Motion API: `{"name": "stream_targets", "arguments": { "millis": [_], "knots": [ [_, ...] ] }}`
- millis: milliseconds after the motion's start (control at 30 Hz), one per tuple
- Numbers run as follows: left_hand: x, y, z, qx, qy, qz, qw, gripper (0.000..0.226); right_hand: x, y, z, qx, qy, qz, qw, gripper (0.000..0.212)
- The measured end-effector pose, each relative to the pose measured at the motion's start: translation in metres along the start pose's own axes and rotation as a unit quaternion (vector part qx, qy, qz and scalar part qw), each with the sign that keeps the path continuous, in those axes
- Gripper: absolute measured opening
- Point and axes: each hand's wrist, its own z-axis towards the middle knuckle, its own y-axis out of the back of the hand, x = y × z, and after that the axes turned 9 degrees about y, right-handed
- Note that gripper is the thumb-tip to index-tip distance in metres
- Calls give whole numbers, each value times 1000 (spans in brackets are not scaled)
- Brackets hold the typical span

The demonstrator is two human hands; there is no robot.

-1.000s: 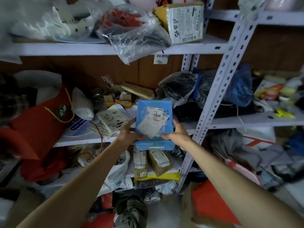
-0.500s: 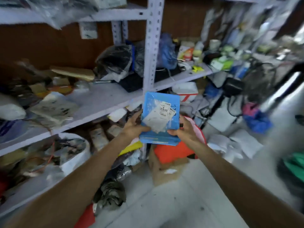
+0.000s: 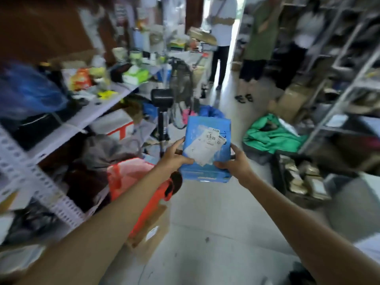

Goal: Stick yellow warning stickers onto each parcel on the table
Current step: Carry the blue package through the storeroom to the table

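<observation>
A white metal shelf rack [image 3: 96, 114] crowded with bags and boxes runs along the left. A pale floor [image 3: 205, 233] stretches ahead, with a green bag [image 3: 273, 136] lying on it. Above the floor a blue parcel [image 3: 205, 173] is held in mid-air. The left hand [image 3: 176, 157] grips its left edge and the right hand [image 3: 234, 163] its lower right. A crumpled white label [image 3: 203, 149] covers its face.

Pale grey floor [image 3: 205, 227] under fingers [image 3: 178, 144]. White perforated-post shelving [image 3: 61, 130] left of fingers, cluttered. Grey metal racks [image 3: 349, 79] right of fingers. Bright doorway [image 3: 237, 27] far beyond fingers; person in white [image 3: 222, 27], person in green [image 3: 260, 38] stand there.
</observation>
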Motion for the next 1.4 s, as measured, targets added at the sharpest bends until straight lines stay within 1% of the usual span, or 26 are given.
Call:
{"name": "stream_targets", "arguments": {
  "millis": [100, 167, 267, 300, 367, 400, 433, 500, 567, 633, 667, 700, 767, 833, 867, 933, 1000, 1067, 1200, 1267, 1333, 1400],
  "knots": [
    [-23, -57, 35, 53, -2, 26, 998, 77, -18, 56, 13, -65, -16, 5, 998, 66],
    [-34, -91, 52, 89, -2, 49, 995, 80, -27, 88, 16, -103, -36, 4, 994, 72],
    [-51, -142, 83, 139, 3, 72, 988, 83, -45, 134, 24, -165, -60, 1, 984, 73],
    [-55, -156, 93, 153, 5, 76, 985, 84, -51, 146, 27, -177, -63, -4, 982, 80],
    [-66, -190, 117, 189, 3, 86, 978, 83, -63, 174, 37, -211, -80, -13, 974, 100],
    [-72, -207, 131, 205, 0, 93, 974, 82, -66, 188, 43, -230, -86, -12, 969, 102],
    [-76, -225, 146, 221, -7, 101, 970, 81, -71, 200, 49, -245, -91, -8, 965, 94],
    [-84, -257, 175, 255, -18, 109, 961, 80, -81, 224, 63, -272, -98, -13, 957, 68],
    [-92, -292, 204, 286, -25, 109, 952, 79, -93, 249, 79, -316, -105, -39, 942, 58],
    [-94, -325, 234, 315, -22, 111, 942, 82, -102, 272, 92, -343, -118, -34, 931, 49],
    [-97, -342, 249, 334, -19, 113, 936, 85, -106, 283, 99, -357, -124, -29, 926, 48],
    [-99, -359, 262, 351, -13, 123, 928, 88, -107, 293, 103, -372, -140, -30, 917, 52],
    [-109, -396, 281, 382, -12, 142, 913, 93, -116, 318, 110, -408, -168, -23, 897, 68],
    [-117, -431, 293, 412, -21, 152, 898, 93, -125, 343, 113, -436, -182, -24, 881, 74],
    [-122, -450, 296, 425, -20, 158, 891, 92, -130, 356, 113, -451, -194, -28, 871, 72],
    [-128, -493, 303, 459, -21, 170, 872, 93, -137, 384, 110, -480, -205, -33, 852, 59],
    [-133, -537, 307, 490, -22, 184, 852, 94, -141, 412, 105, -508, -209, -31, 835, 54],
    [-139, -584, 308, 515, -21, 191, 836, 91, -149, 448, 99, -534, -204, -23, 820, 56],
    [-150, -679, 300, 551, -48, 202, 808, 91, -166, 521, 84, -579, -193, -15, 792, 70],
    [-158, -725, 291, 567, -47, 201, 797, 87, -174, 560, 73, -595, -203, -20, 777, 73],
    [-166, -765, 279, 583, -55, 212, 783, 86, -180, 593, 62, -610, -204, -24, 766, 71],
    [-172, -809, 268, 598, -68, 223, 767, 87, -183, 627, 49, -629, -208, -25, 749, 62]
  ]
}}
